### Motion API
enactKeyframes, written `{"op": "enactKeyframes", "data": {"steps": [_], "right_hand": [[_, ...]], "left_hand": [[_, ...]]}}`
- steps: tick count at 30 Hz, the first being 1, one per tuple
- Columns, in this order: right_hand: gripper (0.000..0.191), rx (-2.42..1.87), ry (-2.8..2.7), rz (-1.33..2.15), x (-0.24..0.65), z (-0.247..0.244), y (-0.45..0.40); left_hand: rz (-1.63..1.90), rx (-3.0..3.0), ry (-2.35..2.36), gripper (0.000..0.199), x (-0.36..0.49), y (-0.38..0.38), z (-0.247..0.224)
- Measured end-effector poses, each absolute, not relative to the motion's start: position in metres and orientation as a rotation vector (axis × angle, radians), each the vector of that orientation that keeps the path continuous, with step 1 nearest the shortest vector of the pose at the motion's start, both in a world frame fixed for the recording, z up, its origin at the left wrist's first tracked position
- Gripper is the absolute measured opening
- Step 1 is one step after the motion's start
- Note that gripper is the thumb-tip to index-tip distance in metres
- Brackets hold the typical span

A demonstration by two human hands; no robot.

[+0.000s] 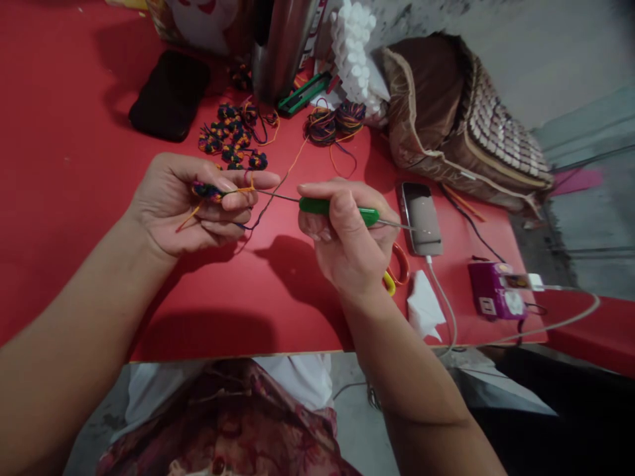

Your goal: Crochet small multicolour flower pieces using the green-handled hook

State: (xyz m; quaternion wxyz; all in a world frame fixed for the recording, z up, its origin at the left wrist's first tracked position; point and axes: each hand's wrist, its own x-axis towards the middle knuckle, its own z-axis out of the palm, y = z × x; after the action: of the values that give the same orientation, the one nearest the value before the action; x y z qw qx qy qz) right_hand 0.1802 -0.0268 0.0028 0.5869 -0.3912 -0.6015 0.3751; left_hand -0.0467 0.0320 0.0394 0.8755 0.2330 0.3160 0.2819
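My left hand (193,205) pinches a small crocheted piece (207,192) of dark, multicoloured yarn, with an orange tail hanging below it. In my right hand (347,231) is a crochet hook (310,205) with a green handle, held like a pen. Its thin metal shaft points left, and the tip meets a yarn loop by my left fingertips. A strand of yarn runs from my left hand up to the yarn balls (321,125). Beyond my left hand lies a pile of small crocheted pieces (233,135) in the same colours.
On the red table (74,218) lie a black case (170,96), a green cutter (303,94), a phone (421,218) on a cable, scissors (401,264), white paper (425,306) and a purple power box (496,291). A metal bottle (282,53) and brown bag (446,119) stand behind.
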Motion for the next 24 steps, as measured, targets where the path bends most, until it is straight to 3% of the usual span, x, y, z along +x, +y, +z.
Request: {"op": "enactKeyframes", "data": {"steps": [3, 9, 14, 19, 24], "right_hand": [[0.017, -0.756, -1.308, 0.886, 0.181, 0.003, -0.026], [0.016, -0.721, -1.236, 1.037, 0.179, 0.010, -0.023], [0.023, -0.677, -1.165, 1.172, 0.175, 0.006, -0.023], [0.049, -0.901, -1.128, 1.094, 0.172, -0.006, -0.021], [0.024, -0.808, -1.021, 1.133, 0.167, -0.001, -0.018]], "left_hand": [[0.593, 0.525, 0.606, 0.028, -0.049, 0.032, 0.033], [0.592, 0.581, 0.571, 0.027, -0.046, 0.029, 0.031], [0.692, 0.688, 0.631, 0.024, -0.034, 0.019, 0.030], [0.891, 0.813, 0.727, 0.029, -0.020, 0.008, 0.024], [1.020, 0.894, 0.794, 0.037, -0.013, 0.003, 0.024]]}}
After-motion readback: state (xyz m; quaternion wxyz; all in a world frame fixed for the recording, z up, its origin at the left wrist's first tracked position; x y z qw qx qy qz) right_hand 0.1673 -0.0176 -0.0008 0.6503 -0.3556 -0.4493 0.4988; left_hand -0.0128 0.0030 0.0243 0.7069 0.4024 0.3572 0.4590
